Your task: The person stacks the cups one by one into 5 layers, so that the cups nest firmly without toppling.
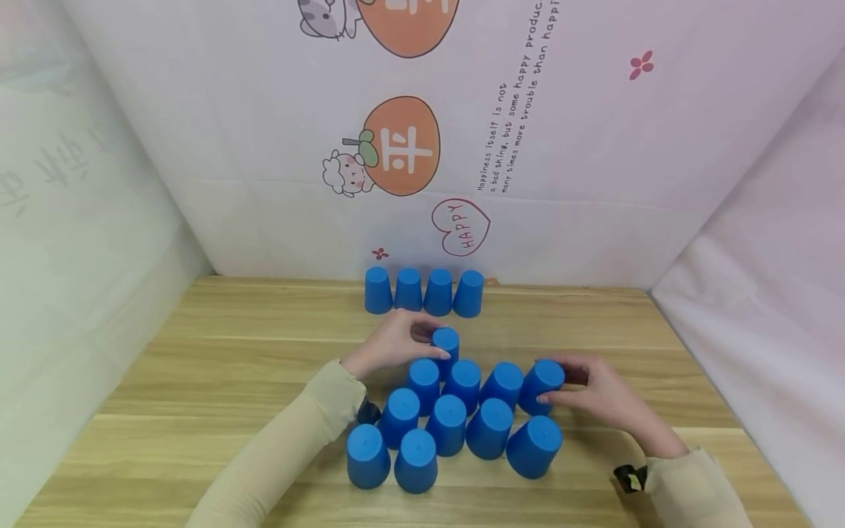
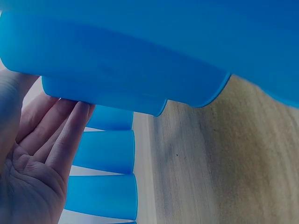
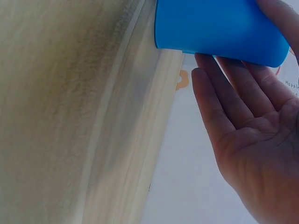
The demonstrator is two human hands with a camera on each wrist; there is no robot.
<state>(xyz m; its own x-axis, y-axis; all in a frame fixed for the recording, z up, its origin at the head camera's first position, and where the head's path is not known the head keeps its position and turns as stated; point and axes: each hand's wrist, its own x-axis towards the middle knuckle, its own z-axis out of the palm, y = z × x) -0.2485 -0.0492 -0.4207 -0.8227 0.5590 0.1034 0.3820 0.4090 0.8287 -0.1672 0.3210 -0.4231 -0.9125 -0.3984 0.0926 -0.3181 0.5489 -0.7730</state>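
My left hand (image 1: 404,341) grips an upside-down blue cup (image 1: 446,345) just behind the main group, thumb on the near side and fingers on the far side. In the left wrist view, the fingers (image 2: 70,126) reach along a blue cup's wall. At the group's right end, my right hand (image 1: 590,389) holds another upside-down blue cup (image 1: 543,381) between thumb and fingers. The right wrist view shows that cup (image 3: 219,30) with the fingers along its side. Beside it in the same row stand more blue cups (image 1: 505,381).
A row of blue cups (image 1: 408,290) stands at the back of the wooden table (image 1: 264,315), by the printed white cloth (image 1: 561,242). Nearer me are further upside-down cups (image 1: 450,425), with two (image 1: 416,462) at the front left. White cloth (image 1: 766,293) also hangs at both sides.
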